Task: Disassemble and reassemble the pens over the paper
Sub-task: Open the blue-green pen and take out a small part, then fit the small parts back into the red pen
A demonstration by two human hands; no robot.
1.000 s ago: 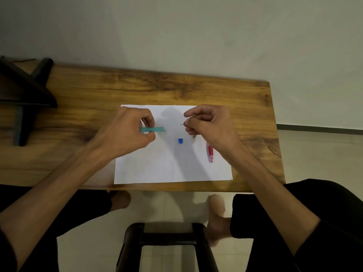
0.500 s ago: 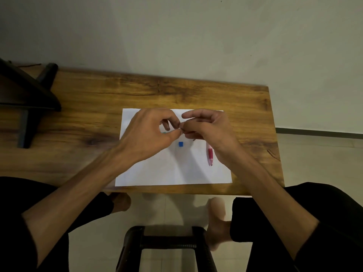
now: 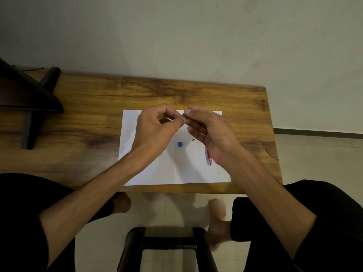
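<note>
A second ago the hands are apart over the paper (image 3: 149,173), the left hand (image 3: 157,130) holding a teal barrel level and the right hand (image 3: 212,132) pinching a thin refill. Half a second ago they have met. Now they remain together above the far edge of the paper, and the teal barrel is hidden inside the left fist. The view has also tipped slightly, so the table (image 3: 88,114) sits lower in the picture.

The left hand is curled, thumb and forefinger tips pinched together at the point where the hands meet; what they pinch is too small and too hidden to name. The right hand is curled as well, its fingertips closed on a small dark piece (image 3: 183,114) that shows only as a speck at the meeting point. Whether barrel and refill are joined cannot be told.

A red pen (image 3: 208,157) lies on the paper near its right edge, partly under the right wrist, long axis running far to near, tip toward the near edge. A small blue cap (image 3: 180,144) sits near the middle of the paper, and a tiny dark part (image 3: 193,140) lies just to its right, apart from it, under the right hand.
</note>
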